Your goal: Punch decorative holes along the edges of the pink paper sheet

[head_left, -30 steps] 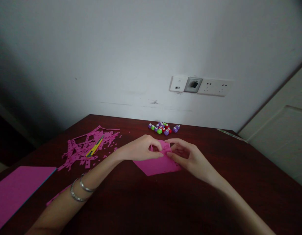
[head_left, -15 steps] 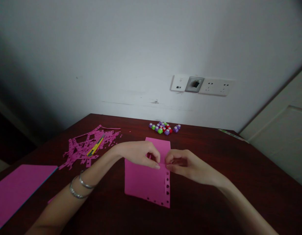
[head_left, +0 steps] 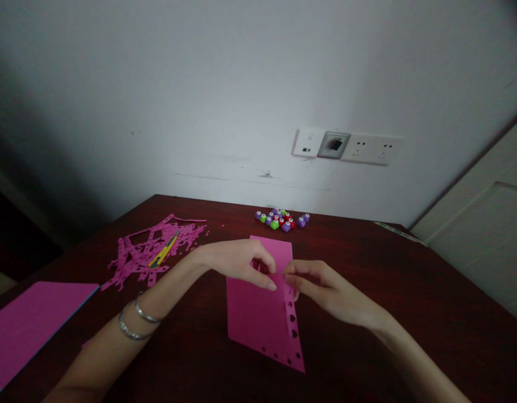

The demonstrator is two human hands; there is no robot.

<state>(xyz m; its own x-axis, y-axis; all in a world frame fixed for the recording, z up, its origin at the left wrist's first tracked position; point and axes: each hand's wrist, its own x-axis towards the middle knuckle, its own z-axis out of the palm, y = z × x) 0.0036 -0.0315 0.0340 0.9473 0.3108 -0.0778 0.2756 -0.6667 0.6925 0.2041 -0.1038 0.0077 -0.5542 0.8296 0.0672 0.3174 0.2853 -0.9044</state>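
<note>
A pink paper sheet (head_left: 256, 313) is raised at a tilt over the dark table in front of me. Punched holes run down its right edge and along its bottom edge, some of them heart-shaped. My left hand (head_left: 241, 262) lies across the upper part of the sheet, thumb and forefinger curled onto it near the right side. The rest of its fingers are hidden. Level with it, my right hand (head_left: 321, 285) pinches the sheet's right edge just above the heart-shaped holes. A narrow strip along that edge looks folded or partly loose; I cannot tell which.
Small purple, green and red craft punches (head_left: 274, 223) stand near the wall. A yellow utility knife (head_left: 164, 250) rests on pink paper scraps (head_left: 132, 260) at the left. A stack of pink paper (head_left: 40, 324) lies at front left. A thin ruler-like strip (head_left: 399, 232) lies far right.
The sheet's lower part has swung to the right and tilts more, its bottom corner now lower. My right hand has shifted slightly down; the left has barely moved.
</note>
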